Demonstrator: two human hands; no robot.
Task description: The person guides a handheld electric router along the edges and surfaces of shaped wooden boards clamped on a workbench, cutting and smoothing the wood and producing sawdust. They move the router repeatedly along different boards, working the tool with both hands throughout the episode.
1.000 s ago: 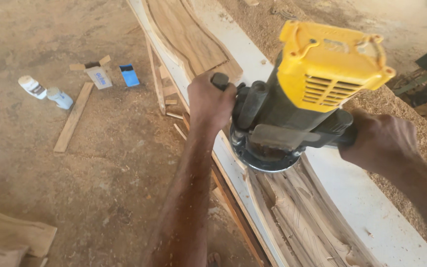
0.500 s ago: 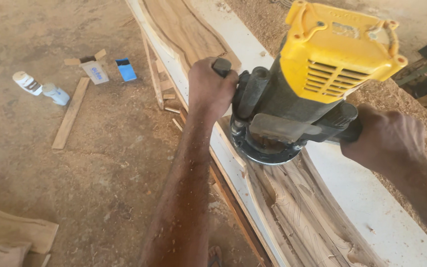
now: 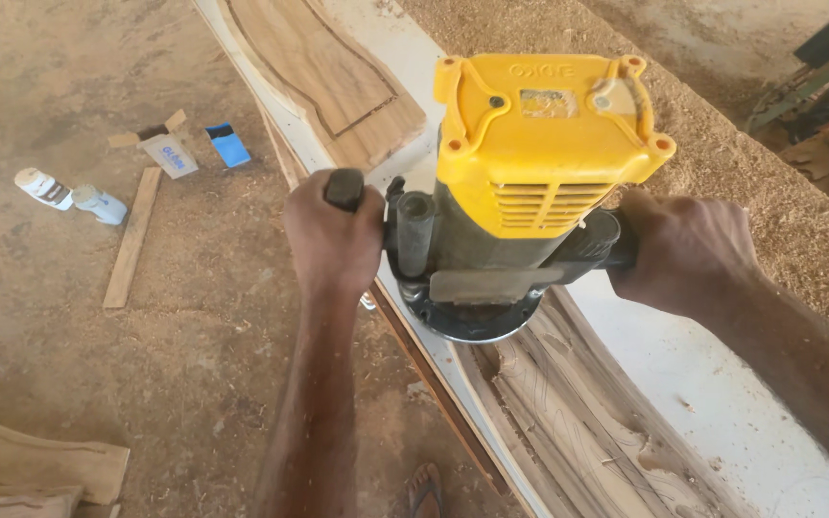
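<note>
A router (image 3: 520, 182) with a yellow top and dark body stands upright on a long wooden panel (image 3: 568, 412). My left hand (image 3: 333, 235) is closed around its left handle. My right hand (image 3: 688, 249) grips the right handle. The round base of the tool rests on the carved, grooved strip of the panel. Beyond the router the panel shows a smooth curved wooden inlay (image 3: 323, 67) with a routed outline.
Sawdust covers the ground and lies heaped to the right of the panel (image 3: 760, 163). On the ground at left lie two white bottles (image 3: 69, 197), a small box (image 3: 167, 152), a blue object (image 3: 230, 146) and a wood strip (image 3: 131, 240). Curved offcuts (image 3: 31, 470) sit bottom left.
The router and both hands have slid along the panel, and the view has shifted so the tool sits more central. Both grips are unchanged.
</note>
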